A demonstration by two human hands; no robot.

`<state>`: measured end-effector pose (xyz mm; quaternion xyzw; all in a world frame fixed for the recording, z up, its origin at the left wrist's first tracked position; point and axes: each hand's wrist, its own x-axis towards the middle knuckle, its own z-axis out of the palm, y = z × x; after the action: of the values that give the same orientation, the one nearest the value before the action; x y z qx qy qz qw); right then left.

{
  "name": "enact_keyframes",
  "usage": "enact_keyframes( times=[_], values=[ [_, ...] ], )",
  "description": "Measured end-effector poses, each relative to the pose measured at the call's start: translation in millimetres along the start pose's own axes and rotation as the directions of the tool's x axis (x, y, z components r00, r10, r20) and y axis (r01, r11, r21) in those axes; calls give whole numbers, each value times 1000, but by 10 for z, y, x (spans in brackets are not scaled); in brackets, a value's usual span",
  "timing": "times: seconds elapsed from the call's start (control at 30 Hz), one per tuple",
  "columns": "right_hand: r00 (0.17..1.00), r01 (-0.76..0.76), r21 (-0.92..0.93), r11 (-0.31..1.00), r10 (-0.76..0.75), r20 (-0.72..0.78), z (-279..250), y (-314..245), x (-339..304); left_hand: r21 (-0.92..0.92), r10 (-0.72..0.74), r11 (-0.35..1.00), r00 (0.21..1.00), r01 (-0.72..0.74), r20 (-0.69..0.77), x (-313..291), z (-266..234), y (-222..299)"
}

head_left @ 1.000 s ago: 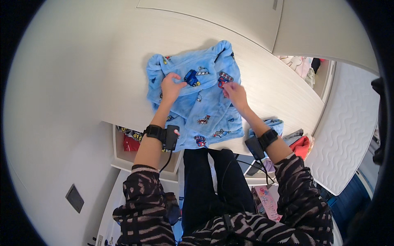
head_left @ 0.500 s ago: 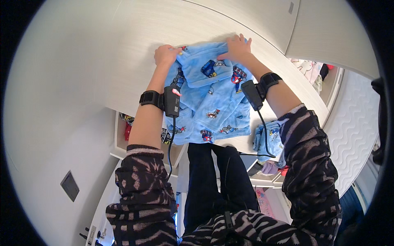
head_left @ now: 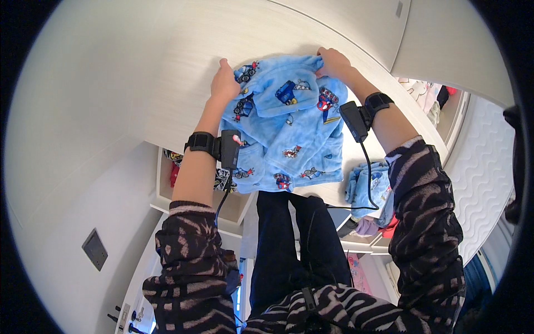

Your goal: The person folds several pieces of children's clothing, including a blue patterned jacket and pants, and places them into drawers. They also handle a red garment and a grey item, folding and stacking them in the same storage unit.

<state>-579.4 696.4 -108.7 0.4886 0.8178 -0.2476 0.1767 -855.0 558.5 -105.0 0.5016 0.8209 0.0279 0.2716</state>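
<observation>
A light blue plush top (head_left: 283, 128), printed with vehicles and cartoon figures, lies with its sleeves folded inward and its far part folded over toward me. My right hand (head_left: 335, 64) pinches the far right corner of this fold. At the upper left edge is my left hand (head_left: 224, 83), against the cloth with one digit pointing up. The cloth hides its other fingers, so their grip does not show. Black straps with small box-shaped devices sit on both wrists, cables running from them.
The top lies on a pale wooden surface (head_left: 183, 72). A folded blue garment (head_left: 368, 186) rests near its right front edge. Open drawers with clothes stand below at left and right; another compartment (head_left: 431, 100) holds clothes at far right. A white quilted mattress (head_left: 478, 161) lies beyond.
My right hand has gone from lying spread on the cloth to pinching its corner, moving slightly right. My left hand has shifted down the left edge, and the cloth's upper left corner now lies flatter.
</observation>
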Motion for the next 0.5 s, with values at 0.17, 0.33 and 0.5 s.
enact_keyframes(
  times=[0.17,0.33,0.5],
  values=[
    [997,1,-113,994,-10,-77,68,17,-117,126,130,981,981,-149,147,-66,-176,128],
    [832,72,64,995,-25,-555,-233,-22,-349,-7,148,988,961,-154,-232,-212,-361,247],
    [733,180,117,977,-54,-678,-206,-179,-1016,61,317,939,781,-339,-537,-674,-303,216]
  ],
)
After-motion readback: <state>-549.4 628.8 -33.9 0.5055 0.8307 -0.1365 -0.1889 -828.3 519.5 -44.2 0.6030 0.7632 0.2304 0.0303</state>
